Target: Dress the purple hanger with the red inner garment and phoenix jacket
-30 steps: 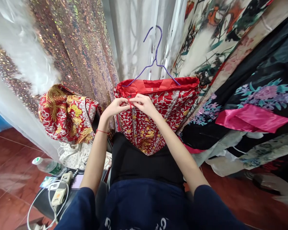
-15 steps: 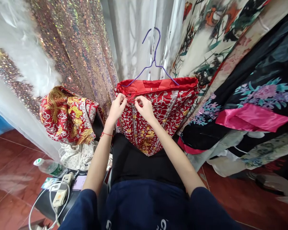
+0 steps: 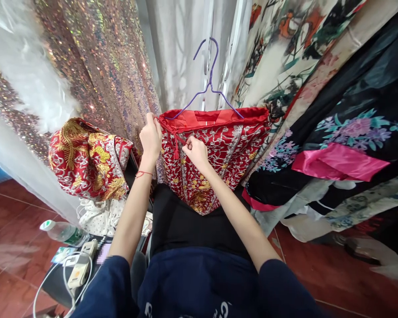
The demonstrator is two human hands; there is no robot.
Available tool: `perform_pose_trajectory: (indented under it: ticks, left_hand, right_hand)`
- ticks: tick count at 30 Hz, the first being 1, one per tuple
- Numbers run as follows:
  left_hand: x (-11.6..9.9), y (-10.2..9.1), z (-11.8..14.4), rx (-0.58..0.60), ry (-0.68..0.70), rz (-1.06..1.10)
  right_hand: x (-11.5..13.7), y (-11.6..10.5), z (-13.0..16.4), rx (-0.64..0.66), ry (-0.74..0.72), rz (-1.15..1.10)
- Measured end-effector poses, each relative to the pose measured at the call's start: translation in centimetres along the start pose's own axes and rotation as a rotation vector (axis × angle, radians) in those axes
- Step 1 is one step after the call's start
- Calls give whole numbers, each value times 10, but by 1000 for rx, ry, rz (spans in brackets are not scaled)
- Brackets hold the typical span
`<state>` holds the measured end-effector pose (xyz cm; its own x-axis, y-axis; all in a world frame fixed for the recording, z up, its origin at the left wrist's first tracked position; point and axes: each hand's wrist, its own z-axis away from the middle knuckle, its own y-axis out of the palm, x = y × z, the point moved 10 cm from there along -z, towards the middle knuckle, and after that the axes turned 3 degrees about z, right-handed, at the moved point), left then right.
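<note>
Hands (image 3: 151, 138) (image 3: 197, 153) — two — at one red cord (image 3: 175, 133), one hanger (image 3: 210, 85).

head view, 1 camera, set on the person's head and facing forward and steeply down. from where i stand in the room, the lens looks out over the wearer's own front: the navy shirt (image 3: 199, 282), nearest, fills the bottom edge, and the left forearm (image 3: 132, 216) and right forearm (image 3: 240, 212) run away from it towards mid-frame. the left hand (image 3: 151, 138) and right hand (image 3: 197, 152) fall near the centre, at close range, with the red garment (image 3: 215, 154) just past them. the pale curtain (image 3: 177, 57) lies behind, at the top. the field is wide, reaching the sequinned cloth (image 3: 99, 57) at left, the black floral garment (image 3: 354, 119) at right and the tiled floor (image 3: 11, 260) below.
</note>
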<state>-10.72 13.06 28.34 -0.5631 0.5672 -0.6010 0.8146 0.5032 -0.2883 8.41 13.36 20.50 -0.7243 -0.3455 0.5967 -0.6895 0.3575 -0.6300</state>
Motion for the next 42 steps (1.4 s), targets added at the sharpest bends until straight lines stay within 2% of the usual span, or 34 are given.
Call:
perform_pose_trajectory:
  ticks: [3, 6, 9, 11, 14, 16, 19, 20, 22, 24, 26, 28, 32, 36, 38, 42]
  left_hand:
    - [-13, -5, 9, 6, 91, -190]
    - [-29, -1, 20, 104, 170, -211]
    - [-48, 4, 30, 180, 223, -134]
    - [-64, 14, 38, 270, 298, -93]
    - [-75, 26, 49, 347, 369, -55]
    - [-63, 21, 47, 271, 296, 21]
    - [-19, 9, 41, 79, 100, 111]
    - [-4, 9, 40, 51, 46, 130]
    - [21, 20, 38, 92, -26, 194]
    - [34, 38, 39, 202, -66, 295]
    - [38, 52, 40, 265, -86, 371]
    - [38, 55, 39, 252, -96, 400]
    - [33, 50, 37, 212, -100, 396]
    - [31, 38, 34, 214, -125, 397]
    - [33, 32, 31, 201, -134, 421]
    - [43, 30, 27, 218, -213, 500]
  right_hand:
    - [-5, 8, -3, 64, -11, 25]
    - [2, 5, -2, 63, -64, -1]
    - [26, -10, 2, -29, -160, -74]
    - [46, -20, 5, -72, -246, -101]
    - [61, -24, -1, -56, -285, -68]
    - [62, -25, -8, -24, -292, -104]
    - [51, -26, -14, 33, -265, -349]
    - [44, -26, -15, 53, -236, -444]
    - [29, -22, -15, 73, -170, -564]
    - [20, -20, -14, 65, -140, -575]
    - [16, -18, -13, 37, -125, -529]
    - [16, -18, -14, -2, -111, -468]
    - [22, -21, -18, -64, -103, -350]
    - [20, -16, -23, -49, -87, -263]
    - [16, -13, -24, -29, -92, -323]
    - [3, -2, -27, 62, -69, -592]
